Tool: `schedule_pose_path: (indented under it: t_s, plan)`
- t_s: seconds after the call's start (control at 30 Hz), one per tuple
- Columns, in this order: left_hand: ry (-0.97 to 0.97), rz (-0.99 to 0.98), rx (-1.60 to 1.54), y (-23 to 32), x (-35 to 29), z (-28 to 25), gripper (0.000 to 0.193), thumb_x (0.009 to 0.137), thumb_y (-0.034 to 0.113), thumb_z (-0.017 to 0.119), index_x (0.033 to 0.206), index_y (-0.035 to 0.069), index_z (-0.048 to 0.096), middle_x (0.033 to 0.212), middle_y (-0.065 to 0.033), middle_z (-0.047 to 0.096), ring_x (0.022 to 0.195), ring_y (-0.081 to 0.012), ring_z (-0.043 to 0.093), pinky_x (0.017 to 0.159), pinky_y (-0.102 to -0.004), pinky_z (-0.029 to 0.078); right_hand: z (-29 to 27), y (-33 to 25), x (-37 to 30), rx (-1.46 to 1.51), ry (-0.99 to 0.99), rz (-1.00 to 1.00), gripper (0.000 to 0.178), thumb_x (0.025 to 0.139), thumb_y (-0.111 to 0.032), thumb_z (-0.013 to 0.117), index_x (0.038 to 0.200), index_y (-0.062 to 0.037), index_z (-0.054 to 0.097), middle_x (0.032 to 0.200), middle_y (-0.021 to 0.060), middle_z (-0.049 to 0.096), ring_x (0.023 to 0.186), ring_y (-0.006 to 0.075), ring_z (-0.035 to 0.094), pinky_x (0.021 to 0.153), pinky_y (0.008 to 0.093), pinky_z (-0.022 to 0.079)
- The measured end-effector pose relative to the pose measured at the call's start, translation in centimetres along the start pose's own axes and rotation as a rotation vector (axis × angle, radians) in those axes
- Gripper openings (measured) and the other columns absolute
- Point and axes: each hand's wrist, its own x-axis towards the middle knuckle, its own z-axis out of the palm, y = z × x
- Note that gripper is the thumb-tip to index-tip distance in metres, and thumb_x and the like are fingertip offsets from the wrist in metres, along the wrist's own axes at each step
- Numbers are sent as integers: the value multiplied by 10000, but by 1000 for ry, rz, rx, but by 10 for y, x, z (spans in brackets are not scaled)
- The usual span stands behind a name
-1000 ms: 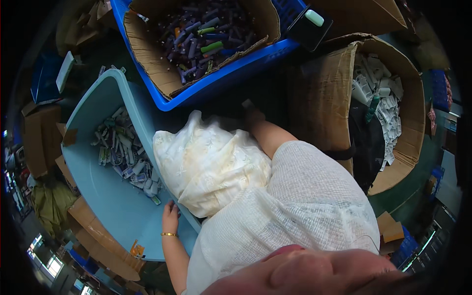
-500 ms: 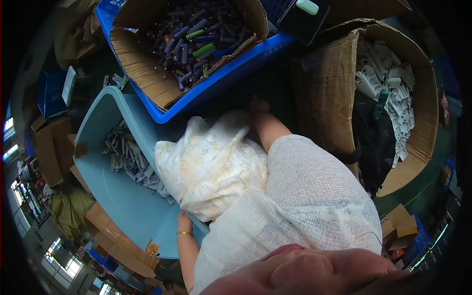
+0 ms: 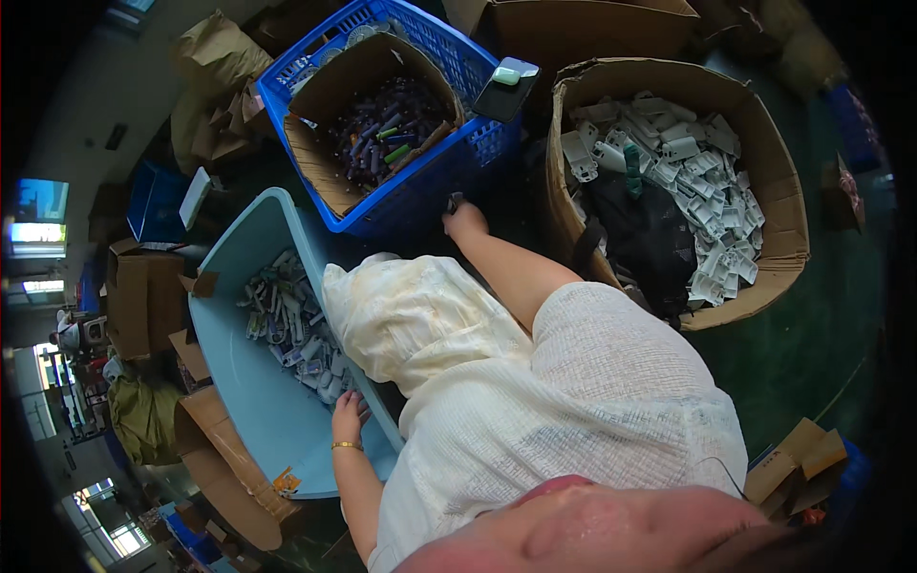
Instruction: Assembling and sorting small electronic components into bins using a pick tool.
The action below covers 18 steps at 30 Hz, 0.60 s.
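My left hand (image 3: 349, 413) is inside the light-blue plastic bin (image 3: 239, 382), its fingers stretched toward the near end of a heap of small white and grey plastic pieces (image 3: 291, 310). No held thing shows in it. Farther forward, my right hand (image 3: 465, 220) is closed, with a small dark piece at its fingertips, too small to name. It is just in front of the blue plastic crate (image 3: 396, 215). A cardboard box (image 3: 334, 186) in that crate holds many small purple-grey cylinders (image 3: 387, 134), with a few green ones among them.
A large cardboard box (image 3: 778, 205) at the right holds white plastic shells (image 3: 712, 210) and a black bag (image 3: 635, 234). On the crate's right corner lie a dark phone (image 3: 501, 98) and a pale green case (image 3: 514, 71). Pale patterned cloth (image 3: 411, 310) covers my lap, between bin and crate.
My view has shifted, showing more of the crate and boxes. My left hand has moved from the bin's rim into the bin. My right hand, dim before, now shows clearly with a dark piece.
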Motion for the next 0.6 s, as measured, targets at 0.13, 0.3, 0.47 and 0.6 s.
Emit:
schedule_pose_path:
  t_s: [0.13, 0.3, 0.47, 0.6]
  plan:
    - [6, 64, -6, 10, -24, -5, 405, 892, 276, 458, 1233, 63, 411, 1133, -92, 540, 931, -189, 561, 729, -307, 460, -39, -41, -8, 428, 214, -216, 201, 777, -202, 585, 789, -3, 558, 734, 108, 622, 683, 247, 600, 630, 336, 464]
    - [21, 93, -73, 10, -55, -17, 418, 885, 281, 477, 1237, 65, 407, 1141, -99, 529, 946, -202, 555, 741, -312, 448, -154, -98, -43, 1052, 270, -256, 155, 861, -192, 528, 842, -38, 531, 743, 59, 601, 459, 82, 437, 432, 224, 370]
    - [26, 96, -106, -2, -57, -31, 414, 881, 311, 479, 1224, 87, 414, 1137, -97, 520, 931, -202, 549, 712, -298, 454, -245, -121, -42, 1310, 542, -586, 282, 897, -178, 406, 1125, -13, 390, 973, 111, 553, 471, 75, 441, 462, 186, 400]
    - [44, 32, -94, -1, -47, -28, 422, 881, 306, 479, 1232, 81, 408, 1154, -96, 514, 930, -205, 553, 730, -309, 455, -206, -134, -52, 1136, 409, -623, 415, 881, -122, 401, 1264, -9, 287, 1164, 153, 472, 488, 66, 439, 468, 190, 407]
